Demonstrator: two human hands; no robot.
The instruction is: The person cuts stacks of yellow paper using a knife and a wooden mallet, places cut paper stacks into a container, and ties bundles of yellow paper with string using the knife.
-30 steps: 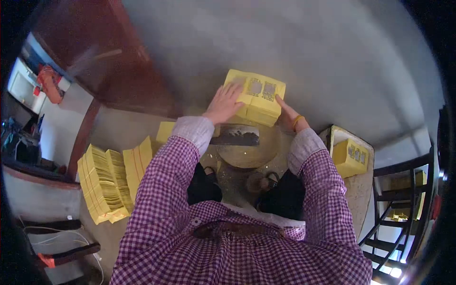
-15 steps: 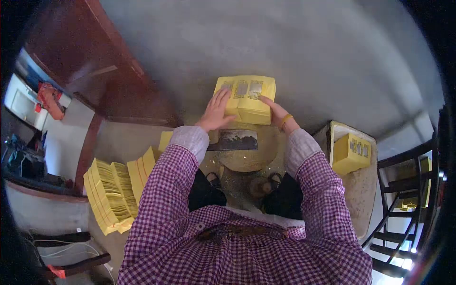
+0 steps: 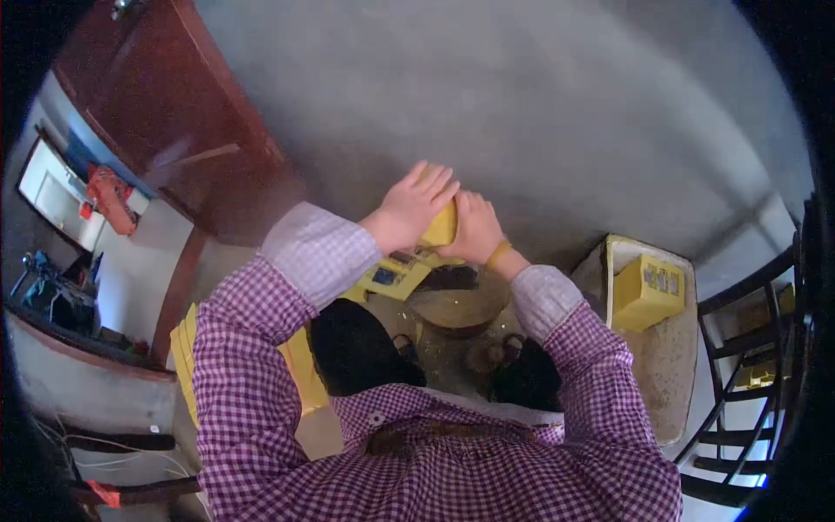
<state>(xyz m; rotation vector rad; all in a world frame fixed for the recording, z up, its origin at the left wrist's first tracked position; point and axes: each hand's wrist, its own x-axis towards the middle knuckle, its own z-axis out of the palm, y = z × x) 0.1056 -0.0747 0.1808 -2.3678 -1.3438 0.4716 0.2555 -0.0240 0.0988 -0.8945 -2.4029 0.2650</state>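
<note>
A yellow paper stack (image 3: 442,228) is held up between my hands, mostly hidden behind them. My left hand (image 3: 416,205) lies over its left and top side, fingers together. Wrapped round its right side is my right hand (image 3: 474,228), with a yellow band at the wrist. Just below, a yellow printed sheet (image 3: 393,277) hangs or lies at an angle, partly over a dark blade (image 3: 454,277). The blade rests on a round wooden block (image 3: 461,311).
At the right, a shallow tray (image 3: 665,383) holds another yellow printed stack (image 3: 648,294). More yellow paper (image 3: 303,370) stands behind my left arm. A dark rack (image 3: 739,396) is at the far right, a red-brown door (image 3: 174,113) at the upper left.
The stack has been turned from lying wide, prints up, to a narrow shape between my hands. A printed sheet now shows below it. My left arm has swung outward.
</note>
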